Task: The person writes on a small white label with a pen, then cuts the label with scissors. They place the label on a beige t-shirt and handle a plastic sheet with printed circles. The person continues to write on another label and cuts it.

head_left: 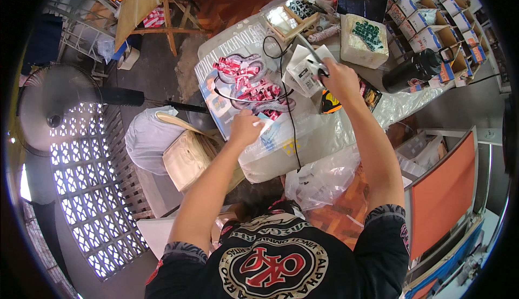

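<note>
My right hand is closed around a pair of scissors, whose grey blades point away from me over the white papers. Closer to me on the left, my left hand pinches a small pale piece, perhaps paper; its exact kind is unclear. Just beyond that hand lies a pile of pink-and-white ribbon mixed with greyish braided trim. A printed poster under plastic spreads beneath the pile. A thin black cord crosses the table between my hands.
A black bottle stands at the right, by rows of small cardboard boxes. Behind my right hand sit a wrapped block and a wooden tray. A yellow-black packet lies under my right wrist. A fan stands left.
</note>
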`<state>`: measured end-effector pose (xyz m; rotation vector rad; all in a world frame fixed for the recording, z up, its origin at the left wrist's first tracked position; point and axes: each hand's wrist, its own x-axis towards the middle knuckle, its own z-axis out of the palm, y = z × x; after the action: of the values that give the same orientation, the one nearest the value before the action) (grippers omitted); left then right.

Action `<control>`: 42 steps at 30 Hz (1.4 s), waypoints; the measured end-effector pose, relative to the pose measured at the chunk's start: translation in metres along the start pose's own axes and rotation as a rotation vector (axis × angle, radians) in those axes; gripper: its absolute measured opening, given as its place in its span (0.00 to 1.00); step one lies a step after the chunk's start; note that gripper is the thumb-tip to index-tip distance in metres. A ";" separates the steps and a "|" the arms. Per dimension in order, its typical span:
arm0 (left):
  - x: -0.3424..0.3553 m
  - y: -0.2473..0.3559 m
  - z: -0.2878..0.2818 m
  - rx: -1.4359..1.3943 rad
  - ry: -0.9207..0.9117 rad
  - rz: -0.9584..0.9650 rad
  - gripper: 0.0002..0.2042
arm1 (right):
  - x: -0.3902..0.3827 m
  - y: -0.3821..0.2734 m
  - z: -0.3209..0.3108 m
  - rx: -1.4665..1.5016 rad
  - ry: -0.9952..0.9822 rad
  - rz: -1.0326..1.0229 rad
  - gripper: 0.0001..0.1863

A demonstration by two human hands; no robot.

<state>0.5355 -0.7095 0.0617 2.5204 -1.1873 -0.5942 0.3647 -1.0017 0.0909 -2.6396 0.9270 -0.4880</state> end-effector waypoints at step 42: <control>-0.660 -0.121 0.068 -0.694 0.979 -0.582 0.06 | -0.017 -0.110 0.044 -0.088 0.177 -0.285 0.19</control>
<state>0.2033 -0.1243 0.1103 2.0212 0.1078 0.1511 0.4292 -0.9012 0.0905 -2.8606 0.6326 -0.7756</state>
